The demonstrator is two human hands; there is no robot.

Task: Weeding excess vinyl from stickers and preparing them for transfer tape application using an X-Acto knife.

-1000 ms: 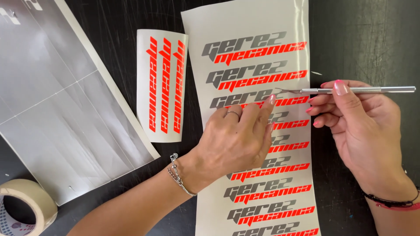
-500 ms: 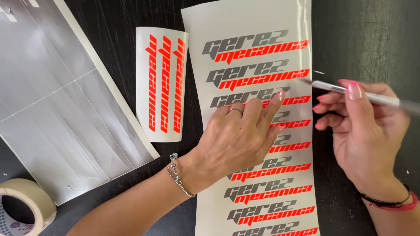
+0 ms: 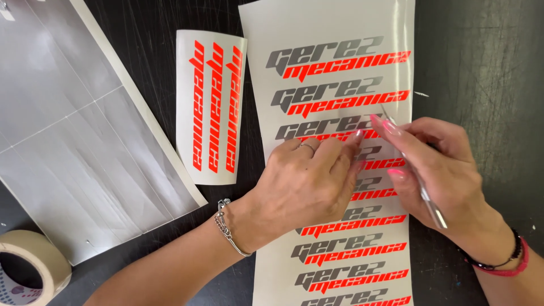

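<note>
Long white decal sheet (image 3: 328, 34) with grey-and-red lettering; smaller red-lettered sheet (image 3: 211, 107) just left.

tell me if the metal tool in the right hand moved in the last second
Yes. The metal tool swung from lying level, pointing right, to steeply tilted, tip on the decal sheet, in the right hand beside the left hand.

Small sticker strip (image 3: 211, 107) left of decal sheet (image 3: 328, 34); tape roll (image 3: 34, 263) perhaps nearest, far left

Both hands lie close together on the long sticker sheet (image 3: 334, 249), the left hand (image 3: 300, 187) beside the right hand (image 3: 442, 170), leaving only a narrow gap between them. The sheet's upper half is uncovered. Bare dark tabletop (image 3: 481, 62) opens on the right; a small sticker strip (image 3: 211, 107), grey sheet (image 3: 68, 130) and tape roll (image 3: 31, 266) crowd the left.
</note>
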